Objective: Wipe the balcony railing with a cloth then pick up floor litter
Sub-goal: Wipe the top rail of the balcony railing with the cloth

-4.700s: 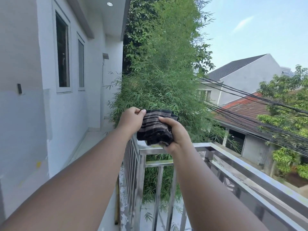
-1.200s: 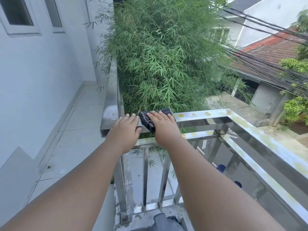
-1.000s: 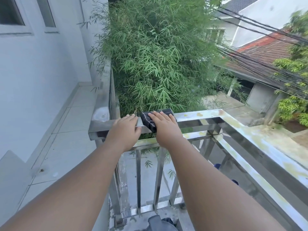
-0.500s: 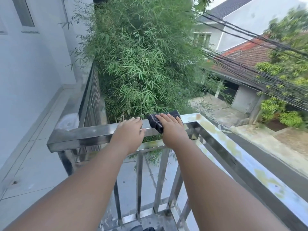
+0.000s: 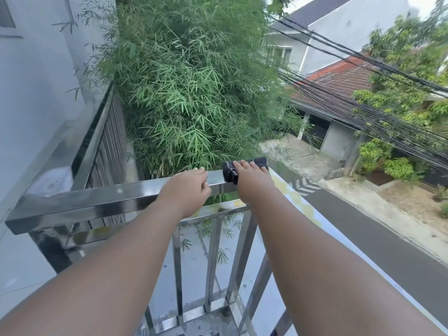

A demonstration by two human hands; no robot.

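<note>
The shiny steel balcony railing runs across the middle of the head view and turns a corner at the right. My right hand presses a dark striped cloth onto the top rail just before that corner. My left hand grips the same top rail right beside it, fingers curled over the far edge. The right-hand rail past the corner carries yellowish stains.
A second railing section runs away along the left, beside the white house wall. Dense bamboo stands just beyond the rail. Black cables, roofs and a road lie below at the right. Tiled balcony floor shows lower left.
The cloth, held up in both hands at first, now lies on the top rail. In the last second my right hand slid it rightward to the corner; my left hand followed along the rail.
</note>
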